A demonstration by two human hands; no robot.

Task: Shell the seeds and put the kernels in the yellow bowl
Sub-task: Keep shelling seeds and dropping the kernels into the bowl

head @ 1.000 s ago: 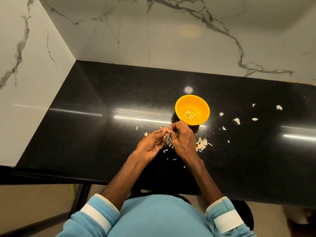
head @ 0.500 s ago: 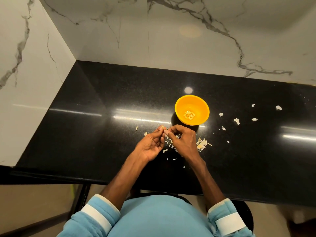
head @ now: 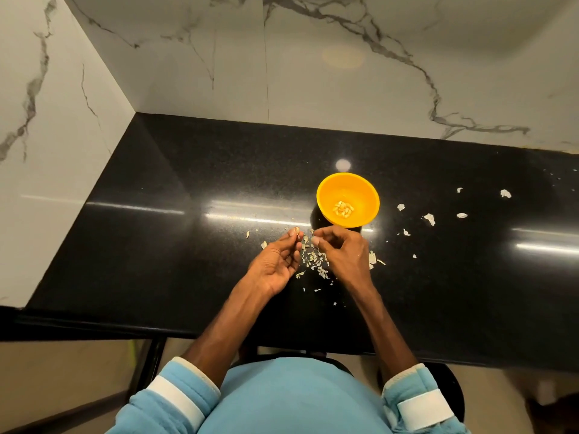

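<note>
The yellow bowl (head: pixel 360 189) stands on the black counter with a small heap of pale kernels (head: pixel 343 208) in its bottom. Just in front of it, my left hand (head: pixel 275 261) lies palm up, its thumb and fingertips pinching a small pale seed piece. A narrow gap separates it from my right hand (head: pixel 344 252), whose fingers are curled with the thumb against the fingertips, pinching a tiny bit that is too small to make out. A pile of broken shell bits (head: pixel 313 260) lies on the counter between and under both hands.
Pale scraps (head: pixel 429 219) are scattered over the black counter (head: pixel 156 245) to the right of the bowl. Marble walls close the counter at the back and left. The counter's front edge runs just before my body.
My hands were pressed together at the fingertips on one seed; now they have drawn slightly apart, the left one turning more palm up. The bowl has not moved.
</note>
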